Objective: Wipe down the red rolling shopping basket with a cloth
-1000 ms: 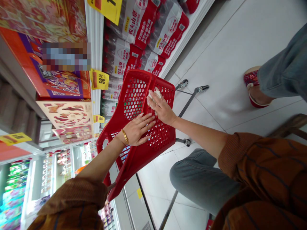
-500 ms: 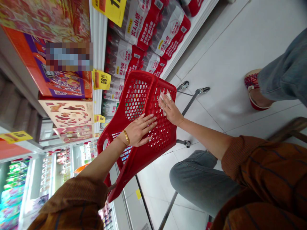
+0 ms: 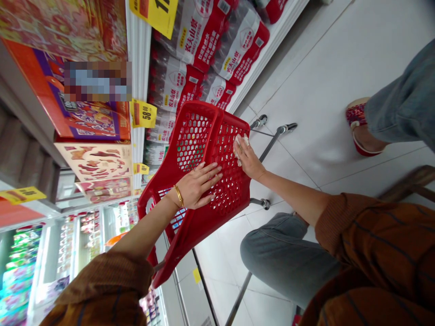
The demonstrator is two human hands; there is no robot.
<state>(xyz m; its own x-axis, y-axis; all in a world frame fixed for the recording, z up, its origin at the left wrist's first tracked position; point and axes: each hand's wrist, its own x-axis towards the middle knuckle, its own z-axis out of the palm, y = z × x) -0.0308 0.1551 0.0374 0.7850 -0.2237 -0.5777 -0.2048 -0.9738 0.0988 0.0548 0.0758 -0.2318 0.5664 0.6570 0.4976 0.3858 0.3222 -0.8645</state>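
Basket: red plastic shopping basket (image 3: 193,141), perforated hexagon-mesh walls, tilted, in front of the person, between shelf on left and floor on right.
Left hand: left hand (image 3: 196,186), gold bangle (image 3: 178,196) on wrist. Grip wide, palm flat on basket's mesh wall, fingers spread, nothing held.
Right hand: right hand (image 3: 248,158), on same basket, far end of the mesh, well clear of left hand. Grip narrow, fingers pressed on white paper tissue (image 3: 242,141).
Tissue: crumpled, mostly hidden under fingertips, touching mesh.
Stand: metal rod frame (image 3: 270,147) with small casters (image 3: 260,203), just beside basket on right, on white floor tiles (image 3: 316,86).
Shelf: white shelf edge (image 3: 139,59), shrink-wrapped packs of bottled water (image 3: 210,45) with red labels, yellow price tags (image 3: 142,114) along it.
Boxes: red and gold gift boxes (image 3: 84,122) stacked on left, one patch blurred.
Far left: lit display of colourful packs (image 3: 20,271).
Person: brown striped sleeves (image 3: 374,244), grey-blue jeans (image 3: 288,258), red patterned sandal (image 3: 365,129) at right.
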